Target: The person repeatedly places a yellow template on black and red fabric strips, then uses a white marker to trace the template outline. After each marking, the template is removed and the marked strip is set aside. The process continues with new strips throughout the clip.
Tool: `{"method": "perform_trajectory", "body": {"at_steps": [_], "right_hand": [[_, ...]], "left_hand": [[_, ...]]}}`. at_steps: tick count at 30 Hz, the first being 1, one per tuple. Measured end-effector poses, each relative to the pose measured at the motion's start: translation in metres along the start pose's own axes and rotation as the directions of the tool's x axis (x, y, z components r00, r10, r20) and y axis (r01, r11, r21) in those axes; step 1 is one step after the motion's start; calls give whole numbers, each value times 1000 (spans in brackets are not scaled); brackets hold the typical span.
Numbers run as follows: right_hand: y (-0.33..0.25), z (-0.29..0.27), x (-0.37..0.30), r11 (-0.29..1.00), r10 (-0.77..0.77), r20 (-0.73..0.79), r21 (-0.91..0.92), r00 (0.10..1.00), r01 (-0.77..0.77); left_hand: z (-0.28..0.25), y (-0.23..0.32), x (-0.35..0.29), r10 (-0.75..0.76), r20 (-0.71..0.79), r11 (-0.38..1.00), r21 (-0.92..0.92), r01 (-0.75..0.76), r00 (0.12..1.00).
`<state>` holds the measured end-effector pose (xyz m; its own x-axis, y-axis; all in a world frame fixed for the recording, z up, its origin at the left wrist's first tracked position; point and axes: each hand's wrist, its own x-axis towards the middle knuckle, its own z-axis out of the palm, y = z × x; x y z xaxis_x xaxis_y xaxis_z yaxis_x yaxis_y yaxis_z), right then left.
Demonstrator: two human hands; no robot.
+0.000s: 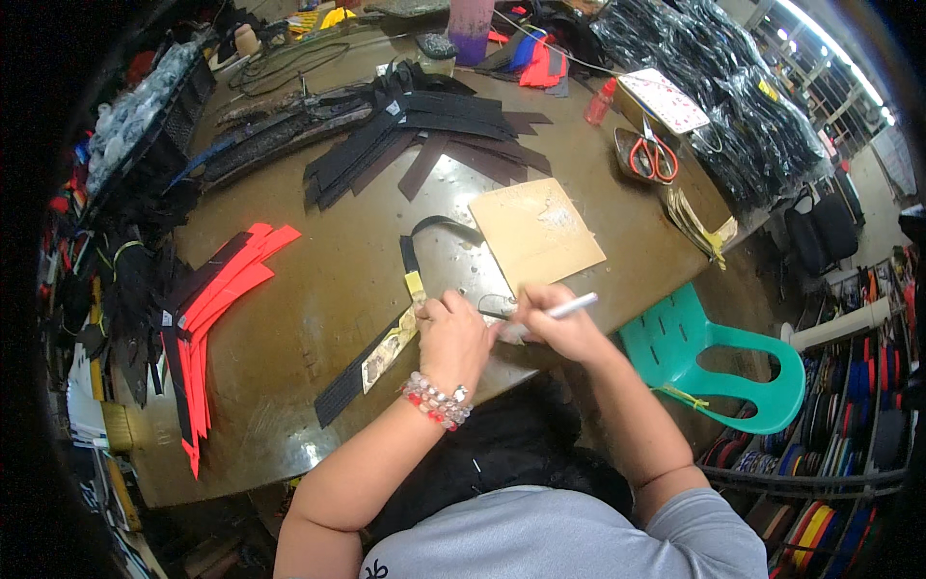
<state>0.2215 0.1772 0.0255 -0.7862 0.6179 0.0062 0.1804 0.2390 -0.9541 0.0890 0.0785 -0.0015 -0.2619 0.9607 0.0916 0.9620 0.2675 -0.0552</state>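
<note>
My right hand (559, 323) is closed round a white pen (574, 305), near the table's front edge. Beside it, my left hand (451, 333) has its fingers bent down and pressed together on a black strap. The strap (409, 253) curves from a tan board toward that hand, and what lies under the fingertips is partly hidden. A worn cream-coloured strip (388, 349) with a yellow-taped end (415, 286) lies by the left fingers, over more black straps (347, 384). The pen's tip is hidden by the hand.
The tan board (540, 232) lies ahead of my hands. Black and brown straps (424, 135) are piled farther back, orange-red straps (227, 289) lie left. Orange-handled scissors (653, 157) rest in a container at right, beyond a green stool (714, 357). A dark crate (159, 135) stands far left.
</note>
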Motion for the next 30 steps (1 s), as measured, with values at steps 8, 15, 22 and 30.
{"method": "perform_trajectory", "body": {"at_steps": [8,15,22,30], "right_hand": [[26,105,50,864,-386,-161,-408,908,295],[12,95,52,839,-330,-121,-492,936,232],[-22,135,45,946,-205,-94,-273,974,173],[-61,176,40,872,-197,71,-443,978,208]], "left_hand": [[-16,-102,-56,111,-157,878,-446,-171,981],[-19,-109,-86,121,-134,938,-308,-157,984],[-8,-65,-105,76,-97,997,-21,-78,992],[22,-51,-130,35,-49,854,-517,-56,998]]}}
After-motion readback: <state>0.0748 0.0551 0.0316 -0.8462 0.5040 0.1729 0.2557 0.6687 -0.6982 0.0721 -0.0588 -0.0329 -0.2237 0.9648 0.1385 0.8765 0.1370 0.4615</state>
